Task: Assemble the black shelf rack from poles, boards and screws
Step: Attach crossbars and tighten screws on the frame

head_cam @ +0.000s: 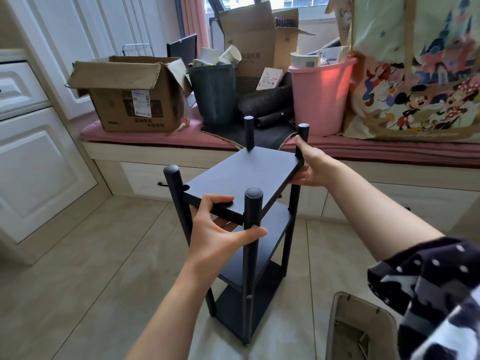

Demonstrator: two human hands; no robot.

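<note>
**Both hands on the top board of the standing rack**

The black shelf rack stood upright on the tiled floor in the middle of the frame, four poles rising past its top board. The lowest board and the pole feet were partly hidden behind the upper shelves and the left forearm, and only one foot at the lower centre showed clearly. A small screw head was visible on the near pole; other fastenings were too small or dark to make out.

The left hand pinched the near edge of the top board, thumb on top and fingers curled beneath, reaching to the near pole. The right hand gripped the board's far right corner beside the rear right pole, thumb up against the pole; its fingers wrapped under the edge and were mostly hidden.

A pale bin was cut off by the lower right edge of the frame, its contents hard to read. A dotted sleeve covered the lower right corner.

Bare floor lay open to the left of the rack and in front of it. Behind it, near the rear poles, ran the window seat crowded with a cardboard box, a dark bucket, a pink bucket and a cartoon-printed bag. White cabinet doors closed the left side of the frame.
</note>
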